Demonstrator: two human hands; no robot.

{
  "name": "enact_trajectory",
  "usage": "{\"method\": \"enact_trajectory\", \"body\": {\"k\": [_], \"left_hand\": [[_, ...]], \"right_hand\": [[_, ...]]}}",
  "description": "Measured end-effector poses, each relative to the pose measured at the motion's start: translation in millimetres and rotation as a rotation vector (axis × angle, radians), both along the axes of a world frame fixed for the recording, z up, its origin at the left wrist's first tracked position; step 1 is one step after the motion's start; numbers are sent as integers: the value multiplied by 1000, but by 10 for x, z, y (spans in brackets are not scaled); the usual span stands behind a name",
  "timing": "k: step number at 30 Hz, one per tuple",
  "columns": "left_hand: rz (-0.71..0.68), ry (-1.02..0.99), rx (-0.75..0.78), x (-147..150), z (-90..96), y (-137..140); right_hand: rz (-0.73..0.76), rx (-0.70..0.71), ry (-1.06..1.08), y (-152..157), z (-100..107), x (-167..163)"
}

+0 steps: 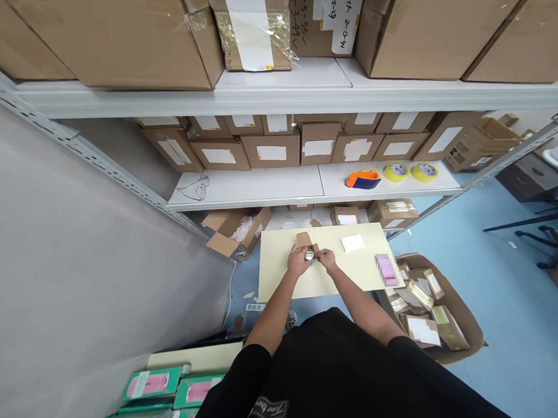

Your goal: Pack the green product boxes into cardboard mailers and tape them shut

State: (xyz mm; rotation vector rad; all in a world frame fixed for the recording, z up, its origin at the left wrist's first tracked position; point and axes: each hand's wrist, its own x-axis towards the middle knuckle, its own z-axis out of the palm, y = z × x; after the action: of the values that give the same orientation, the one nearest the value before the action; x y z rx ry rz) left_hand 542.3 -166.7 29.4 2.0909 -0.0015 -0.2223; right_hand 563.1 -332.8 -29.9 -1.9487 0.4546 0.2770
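Note:
Over the cream tabletop (282,284), my left hand (298,260) curls around a small shiny silver round object (309,255) whose exact kind is too small to tell. Right behind it stands a small brown cardboard box (303,239) with a flap raised. My right hand (326,258) has its fingers pinched at the box's right edge, close to the silver object. Both hands partly hide the box. On the same tabletop, a white paper slip (352,243) lies to the right, and a pixelated pink-purple item (386,269) is near the right edge.
A large carton (464,330) of small packed boxes stands right of the table. An opened carton (229,236) is behind left. The shelf (259,185) holds labelled boxes, glasses (199,188), an orange-and-blue tape dispenser (363,179) and yellow tape rolls (396,171). Green-and-pink packages (150,384) lie lower left.

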Motion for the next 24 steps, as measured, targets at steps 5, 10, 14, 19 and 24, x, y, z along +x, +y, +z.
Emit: {"method": "enact_trajectory", "body": {"k": [5,10,14,19,24], "left_hand": [[253,-27,-97,-33,-110,132],[326,279,-182,102,-243,197],[277,246,-372,170,-319,138],[262,159,-464,175,-327,98],[138,104,-402,81,-236,193]], "right_hand": [[-30,95,27,24,24,3],[-27,152,31,-12,42,-38],[16,223,-47,-18,31,-111],[203,231,-100,31,85,-196],[184,291,-28,-122,240,-195]]}}
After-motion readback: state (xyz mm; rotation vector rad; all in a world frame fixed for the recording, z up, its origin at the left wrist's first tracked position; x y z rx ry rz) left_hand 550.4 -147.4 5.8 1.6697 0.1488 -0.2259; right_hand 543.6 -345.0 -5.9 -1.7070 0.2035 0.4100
